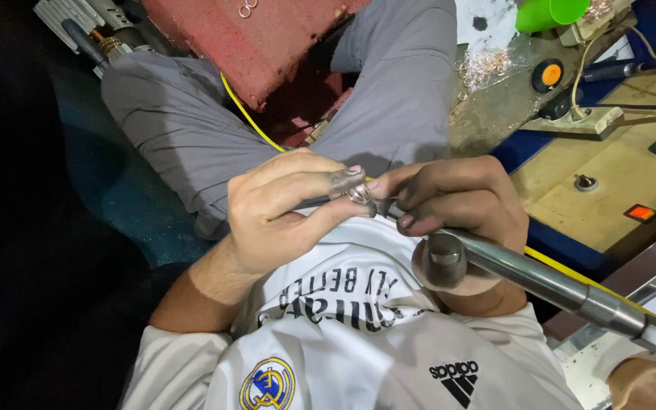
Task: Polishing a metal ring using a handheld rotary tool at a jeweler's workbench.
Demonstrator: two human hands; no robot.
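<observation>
Two hands meeting over lap, left hand pinching small ring, right hand gripping metal handpiece, workbench edge close.

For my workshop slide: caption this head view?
Left hand pinches a small metal ring against the rotary handpiece held by right hand.

Cluttered yellow workbench, dark floor, green cup.

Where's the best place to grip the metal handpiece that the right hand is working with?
Probably the smooth steel barrel of the handpiece, just behind the right hand, wrapped from above. It is a long, even cylinder angled toward the lower right. The tip meets the small ring pinched by the left hand, so stay off it.
</observation>
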